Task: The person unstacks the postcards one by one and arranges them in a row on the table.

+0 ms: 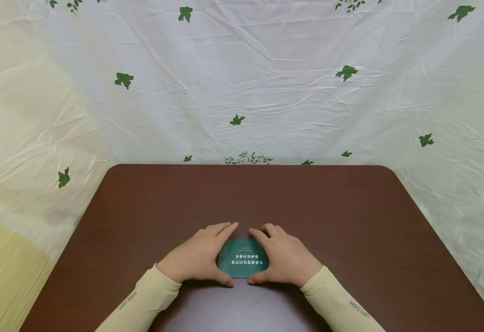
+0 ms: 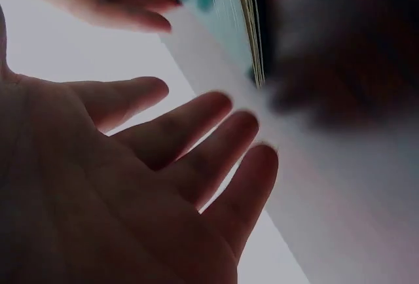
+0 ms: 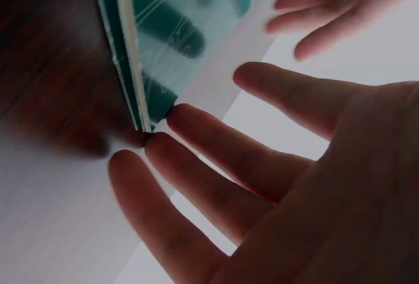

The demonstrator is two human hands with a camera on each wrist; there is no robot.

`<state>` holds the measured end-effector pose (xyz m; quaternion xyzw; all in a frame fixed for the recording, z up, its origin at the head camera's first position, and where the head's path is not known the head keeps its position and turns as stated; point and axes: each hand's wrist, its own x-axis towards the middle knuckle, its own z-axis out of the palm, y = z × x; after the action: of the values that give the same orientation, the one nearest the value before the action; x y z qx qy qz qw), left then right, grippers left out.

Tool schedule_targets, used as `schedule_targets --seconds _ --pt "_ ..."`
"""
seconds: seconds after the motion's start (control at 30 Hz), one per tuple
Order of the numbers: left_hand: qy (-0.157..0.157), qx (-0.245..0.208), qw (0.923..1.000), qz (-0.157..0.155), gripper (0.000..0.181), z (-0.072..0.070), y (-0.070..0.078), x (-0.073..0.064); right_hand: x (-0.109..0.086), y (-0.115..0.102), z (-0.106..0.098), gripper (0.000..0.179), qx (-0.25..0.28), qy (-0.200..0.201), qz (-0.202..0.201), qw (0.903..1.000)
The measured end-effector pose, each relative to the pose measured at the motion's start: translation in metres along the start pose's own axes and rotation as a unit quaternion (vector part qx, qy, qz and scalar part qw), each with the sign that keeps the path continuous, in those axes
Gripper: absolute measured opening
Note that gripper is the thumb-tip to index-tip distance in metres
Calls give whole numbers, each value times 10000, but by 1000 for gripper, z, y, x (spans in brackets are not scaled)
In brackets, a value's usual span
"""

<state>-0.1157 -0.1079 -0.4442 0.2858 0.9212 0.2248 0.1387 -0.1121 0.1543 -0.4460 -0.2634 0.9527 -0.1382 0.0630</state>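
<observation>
A small green booklet (image 1: 242, 270) with white characters, upside down in the head view, lies flat on the brown table. Both hands flank it, thumbs by its near edge. My left hand (image 1: 198, 256) is at its left side with fingers extended; the left wrist view shows them spread near the booklet's layered edge (image 2: 252, 35). At the right side is my right hand (image 1: 285, 256), its fingers nearly straight. In the right wrist view two fingertips (image 3: 177, 115) come right up to a corner of the shiny cover (image 3: 216, 9).
The dark brown table (image 1: 250, 193) has rounded far corners. Behind it hangs a white cloth (image 1: 266, 92) with green leaf prints, wrapping round both sides. Beige sleeves (image 1: 142, 295) cover both forearms.
</observation>
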Motion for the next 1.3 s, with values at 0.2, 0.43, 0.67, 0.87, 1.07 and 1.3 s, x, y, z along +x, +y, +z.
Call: schedule_targets --seconds 0.2,0.43,0.67,0.87,1.07,1.3 --pt "-59 270 9995 117 120 3 10 2 -5 -1 -6 92 -119 -12 -110 9999" --pt "72 607 9973 413 107 8 15 6 -14 -1 -12 83 -124 -134 -325 9993" --pt "170 748 9956 531 104 10 13 5 -12 0 -13 84 -22 -129 -384 9992" --pt "251 687 9960 516 101 14 10 -2 -9 -4 -12 82 -23 -185 -505 9985" --pt "434 741 9944 622 98 12 7 -6 -6 -7 -11 81 -9 -145 -599 9981" --pt "331 758 9953 504 101 10 8 -6 -7 -6 -11 81 -7 -112 -603 9981"
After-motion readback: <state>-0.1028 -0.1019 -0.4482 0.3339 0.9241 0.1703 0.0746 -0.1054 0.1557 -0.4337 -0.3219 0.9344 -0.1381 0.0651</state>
